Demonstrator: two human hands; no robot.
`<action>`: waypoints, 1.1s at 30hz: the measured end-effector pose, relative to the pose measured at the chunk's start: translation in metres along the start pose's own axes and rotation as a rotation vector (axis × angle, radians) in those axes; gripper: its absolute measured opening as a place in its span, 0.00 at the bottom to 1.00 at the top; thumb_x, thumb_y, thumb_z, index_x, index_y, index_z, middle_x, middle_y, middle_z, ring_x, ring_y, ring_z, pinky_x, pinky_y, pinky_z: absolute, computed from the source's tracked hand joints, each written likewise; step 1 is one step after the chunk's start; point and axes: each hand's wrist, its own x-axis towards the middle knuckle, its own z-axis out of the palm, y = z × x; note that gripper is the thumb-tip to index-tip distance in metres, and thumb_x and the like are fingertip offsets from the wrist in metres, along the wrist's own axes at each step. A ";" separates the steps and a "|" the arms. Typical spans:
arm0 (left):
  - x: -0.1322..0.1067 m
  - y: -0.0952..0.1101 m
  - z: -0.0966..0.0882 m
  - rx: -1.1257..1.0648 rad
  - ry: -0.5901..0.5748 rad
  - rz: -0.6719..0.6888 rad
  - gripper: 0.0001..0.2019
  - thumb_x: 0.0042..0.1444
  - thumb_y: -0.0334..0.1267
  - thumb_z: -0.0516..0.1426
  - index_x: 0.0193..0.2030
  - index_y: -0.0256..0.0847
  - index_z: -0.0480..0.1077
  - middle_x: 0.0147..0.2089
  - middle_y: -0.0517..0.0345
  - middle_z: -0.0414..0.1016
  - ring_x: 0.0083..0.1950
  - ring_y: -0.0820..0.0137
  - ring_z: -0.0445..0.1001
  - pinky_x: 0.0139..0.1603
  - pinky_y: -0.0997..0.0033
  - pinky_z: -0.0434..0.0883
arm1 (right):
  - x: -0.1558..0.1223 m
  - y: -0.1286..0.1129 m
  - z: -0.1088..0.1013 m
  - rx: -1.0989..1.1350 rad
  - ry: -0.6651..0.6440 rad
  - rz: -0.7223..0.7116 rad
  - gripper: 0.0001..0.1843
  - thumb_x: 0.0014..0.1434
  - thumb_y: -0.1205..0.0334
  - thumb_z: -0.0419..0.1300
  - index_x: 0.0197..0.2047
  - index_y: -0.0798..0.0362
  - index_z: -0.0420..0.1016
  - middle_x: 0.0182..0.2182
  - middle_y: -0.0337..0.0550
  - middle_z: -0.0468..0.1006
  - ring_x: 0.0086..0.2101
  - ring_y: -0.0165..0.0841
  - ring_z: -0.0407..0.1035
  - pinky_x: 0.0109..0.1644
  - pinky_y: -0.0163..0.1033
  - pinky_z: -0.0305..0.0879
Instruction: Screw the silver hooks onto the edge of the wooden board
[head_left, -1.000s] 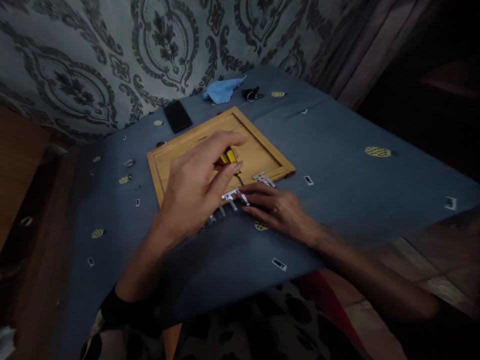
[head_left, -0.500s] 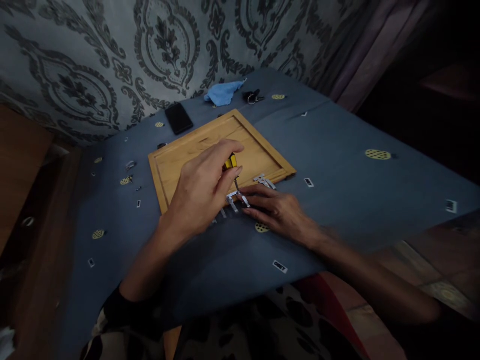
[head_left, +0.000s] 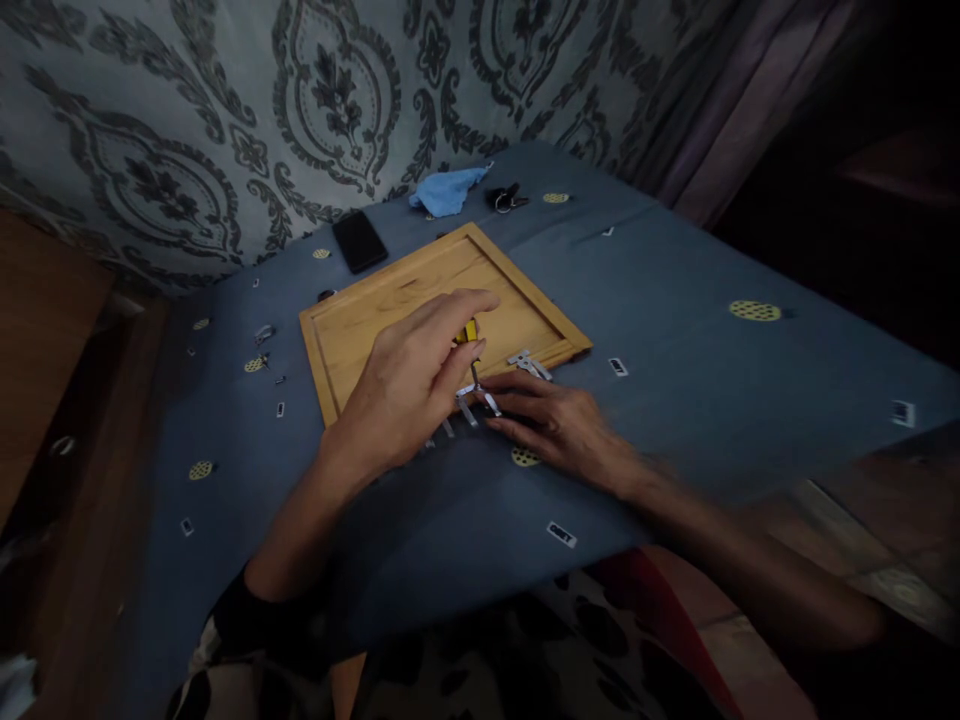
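Well, from where I stand, the left hand (head_left: 401, 385) is closed around a yellow-and-black screwdriver (head_left: 470, 331), its shaft running down from the thumb to a shiny metal bracket (head_left: 466, 392) at the near edge of a framed wooden panel (head_left: 487, 285). Over at the bracket's other side, the right hand (head_left: 555, 420) has its fingertips up against one prong; whether they actually pinch it, I can't tell. Just beyond those knuckles sits a second metal bracket (head_left: 529, 363), on the panel's edge. The panel lies beneath and past the left hand on the cloth-covered desk (head_left: 697, 350), with a dark phone (head_left: 359, 241), a blue cloth (head_left: 448, 190) and some keys (head_left: 506, 197) farther off beyond both hands.
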 end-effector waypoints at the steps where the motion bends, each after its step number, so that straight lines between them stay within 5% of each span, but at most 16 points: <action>1: 0.000 0.000 -0.002 -0.003 -0.018 0.002 0.14 0.66 0.29 0.53 0.57 0.38 0.70 0.58 0.52 0.78 0.59 0.65 0.77 0.60 0.65 0.75 | 0.000 0.000 0.000 -0.002 -0.001 0.000 0.15 0.71 0.58 0.55 0.51 0.52 0.81 0.55 0.51 0.80 0.50 0.41 0.79 0.53 0.48 0.79; 7: 0.003 0.001 0.004 -0.118 -0.040 -0.015 0.11 0.69 0.33 0.50 0.53 0.39 0.70 0.50 0.52 0.79 0.54 0.66 0.78 0.56 0.65 0.75 | -0.001 0.001 0.000 -0.029 -0.003 -0.002 0.16 0.71 0.57 0.54 0.54 0.50 0.80 0.54 0.50 0.80 0.49 0.41 0.79 0.49 0.47 0.80; 11: 0.011 0.002 0.034 -0.365 0.203 -0.165 0.10 0.72 0.39 0.47 0.44 0.43 0.68 0.35 0.58 0.72 0.39 0.70 0.75 0.44 0.68 0.74 | 0.000 0.001 0.001 -0.022 -0.012 0.004 0.16 0.71 0.57 0.54 0.51 0.51 0.81 0.55 0.51 0.80 0.49 0.40 0.79 0.50 0.46 0.79; 14: 0.019 0.002 0.062 -0.608 0.408 -0.190 0.13 0.72 0.46 0.47 0.40 0.44 0.65 0.34 0.60 0.67 0.32 0.73 0.68 0.36 0.71 0.72 | 0.001 0.002 0.001 -0.027 -0.014 -0.009 0.16 0.71 0.57 0.54 0.50 0.53 0.81 0.54 0.52 0.81 0.49 0.41 0.80 0.51 0.46 0.79; 18: 0.029 0.000 0.079 -0.808 0.547 -0.257 0.20 0.70 0.55 0.50 0.32 0.43 0.61 0.26 0.66 0.55 0.22 0.78 0.53 0.22 0.74 0.55 | 0.002 0.002 0.001 -0.043 -0.021 0.002 0.16 0.71 0.56 0.54 0.49 0.51 0.82 0.52 0.51 0.81 0.47 0.40 0.80 0.48 0.45 0.79; 21: 0.032 -0.002 0.075 -0.910 0.503 -0.306 0.25 0.68 0.58 0.51 0.27 0.42 0.59 0.23 0.67 0.51 0.19 0.80 0.48 0.19 0.73 0.48 | 0.002 0.000 0.000 -0.035 -0.020 0.014 0.15 0.70 0.57 0.54 0.50 0.51 0.82 0.54 0.50 0.81 0.48 0.40 0.80 0.49 0.46 0.79; 27: 0.032 -0.006 0.063 -1.028 0.236 -0.262 0.24 0.65 0.57 0.56 0.25 0.41 0.63 0.21 0.68 0.54 0.18 0.80 0.47 0.18 0.74 0.48 | 0.001 -0.001 0.000 -0.028 -0.027 0.029 0.15 0.70 0.58 0.54 0.51 0.50 0.81 0.54 0.49 0.80 0.48 0.40 0.79 0.50 0.45 0.79; 33: 0.032 -0.006 0.072 -1.005 0.430 -0.265 0.25 0.67 0.59 0.53 0.26 0.41 0.62 0.20 0.68 0.53 0.20 0.80 0.53 0.19 0.76 0.53 | 0.001 0.000 0.000 -0.032 -0.035 0.028 0.16 0.71 0.57 0.54 0.52 0.51 0.81 0.55 0.50 0.80 0.49 0.41 0.79 0.47 0.45 0.79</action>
